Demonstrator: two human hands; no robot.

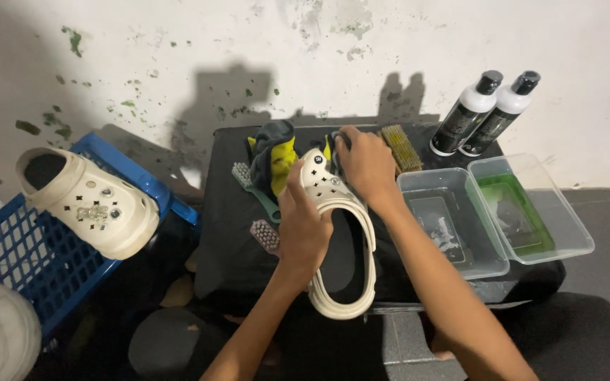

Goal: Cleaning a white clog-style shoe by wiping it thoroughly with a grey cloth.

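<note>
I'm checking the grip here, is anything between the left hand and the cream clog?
Nothing visible. The left hand grips the cream clog directly at its side, and the right hand presses a dark cloth at its toe.

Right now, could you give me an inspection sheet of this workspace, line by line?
Surface: low black table, cloth-covered.
Job's things: cream clog; dark cloth.
Clutter: three brushes, grey-yellow rag, two bottles, two clear tubs.
Hands: left hand grips the clog's side; right hand presses the cloth on its toe.
Cables: nothing seen.
Surroundings: stained white wall; second clog on blue basket.
</note>
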